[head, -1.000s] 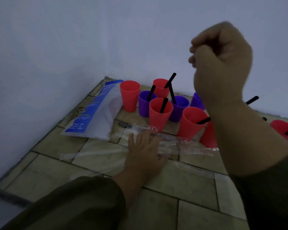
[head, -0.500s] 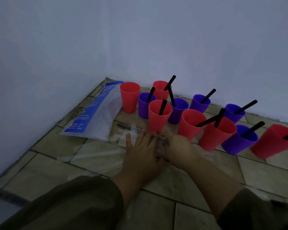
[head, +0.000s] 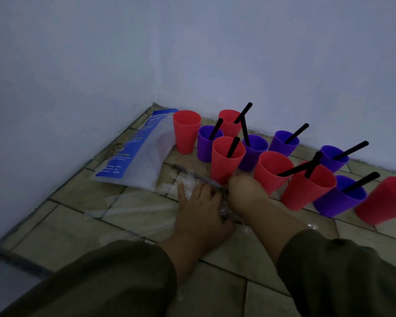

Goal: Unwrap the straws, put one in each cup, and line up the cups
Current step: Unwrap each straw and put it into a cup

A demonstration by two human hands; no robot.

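Several red and purple cups stand on the tiled floor by the wall, most holding a black straw [head: 232,147]. The far-left red cup [head: 186,131] has no straw in it. A wrapped black straw [head: 193,174] in clear plastic lies in front of the cups. My left hand [head: 199,209] lies palm down on the clear wrapper [head: 137,211], fingers apart. My right hand [head: 245,195] is closed right beside it on the same crumpled wrapper, just in front of a red cup [head: 226,161]. Its fingertips are hidden.
A white and blue plastic bag [head: 135,156] lies at the left by the room corner. Walls close off the left and back. Loose clear wrappers spread over the tiles [head: 55,236] near my arms. The cup row runs off to the right edge.
My right hand, raised in a fist close to the camera a second ago, has dropped to the wrapper beside my left hand. My left hand has stayed in place.
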